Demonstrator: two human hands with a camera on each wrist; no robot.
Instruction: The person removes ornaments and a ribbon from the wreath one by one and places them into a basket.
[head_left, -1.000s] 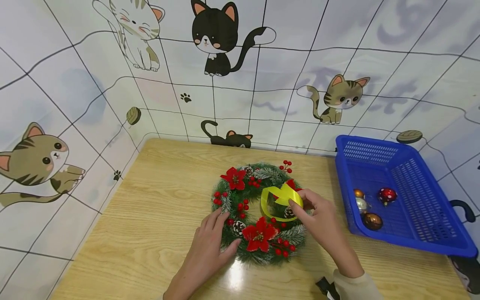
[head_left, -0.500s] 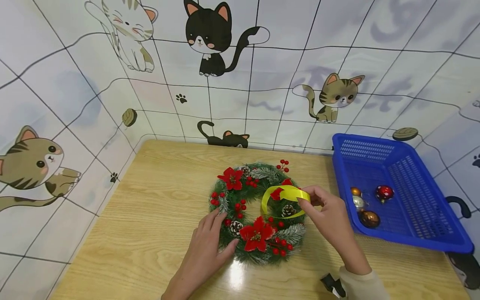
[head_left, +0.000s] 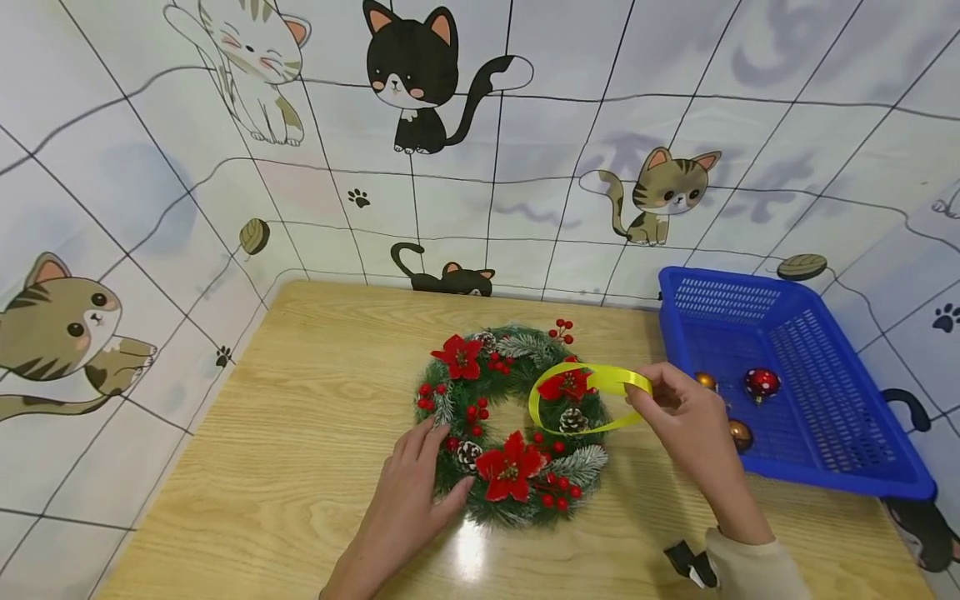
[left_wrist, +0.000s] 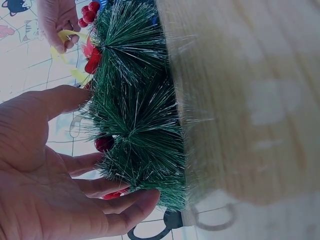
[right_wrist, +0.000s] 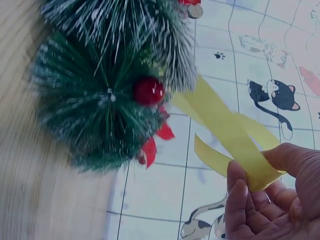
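A green Christmas wreath (head_left: 495,392) lies flat on the wooden table, dressed with red poinsettias (head_left: 511,468), red berries and frosted pinecones (head_left: 572,420). My left hand (head_left: 408,492) rests at its near left edge; in the left wrist view its spread fingers and thumb touch the wreath's bristles (left_wrist: 135,95). Between thumb and fingertips my right hand (head_left: 693,421) pinches a yellow ribbon (head_left: 611,379). The ribbon loops out over the wreath's right side, around a poinsettia and a pinecone in the head view. One loose ribbon end (right_wrist: 212,157) shows in the right wrist view.
A blue plastic basket (head_left: 847,479) stands at the right with a red spotted bauble (head_left: 762,383) and other baubles inside, partly behind my right hand. A small black item (head_left: 681,557) lies by the right sleeve. Cat-printed sheeting (head_left: 480,200) walls the table's back and sides.
My right hand has moved to the right, off the wreath toward the basket, drawing the ribbon into a longer loop. The left hand has kept its place at the wreath.
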